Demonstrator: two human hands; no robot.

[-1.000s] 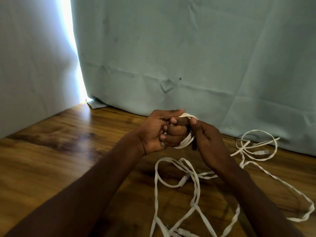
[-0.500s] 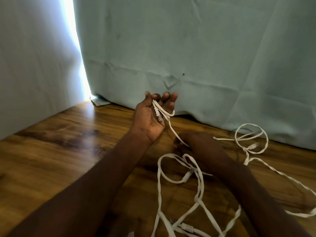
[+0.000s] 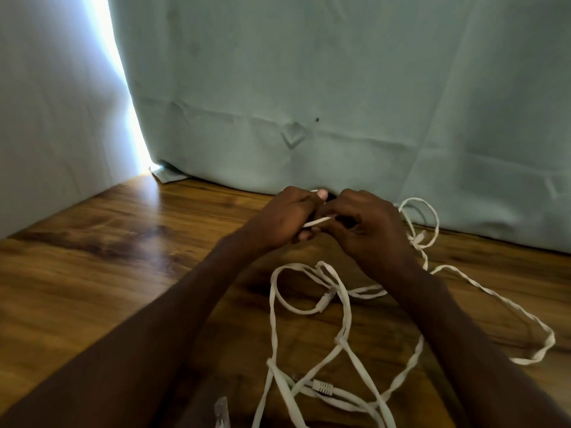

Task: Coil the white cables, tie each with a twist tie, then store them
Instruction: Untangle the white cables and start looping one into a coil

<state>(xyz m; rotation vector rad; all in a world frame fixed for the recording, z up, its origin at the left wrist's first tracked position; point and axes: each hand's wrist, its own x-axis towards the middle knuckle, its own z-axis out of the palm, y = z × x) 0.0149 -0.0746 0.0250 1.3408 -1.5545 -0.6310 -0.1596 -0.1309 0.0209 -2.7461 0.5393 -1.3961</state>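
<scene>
Flat white cables [image 3: 343,307] lie in loose tangled loops on the wooden table [image 3: 92,288], with a plug end [image 3: 323,387] near the front. My left hand [image 3: 284,220] and my right hand [image 3: 367,230] meet above the table near the curtain. Both have curled fingers around a short stretch of white cable [image 3: 318,222] that shows between them. More loops of the cable [image 3: 423,217] trail off to the right of my right hand. The part inside my palms is hidden.
A pale blue-grey curtain [image 3: 309,88] hangs behind the table, with a bright gap [image 3: 123,88] at the left. A small clear plastic piece [image 3: 222,412] lies at the front edge. Bare wood stretches to the left.
My left hand, which was raised and open with cable across the palm, has come down and closed on the cable. My right hand has risen from the table to meet it.
</scene>
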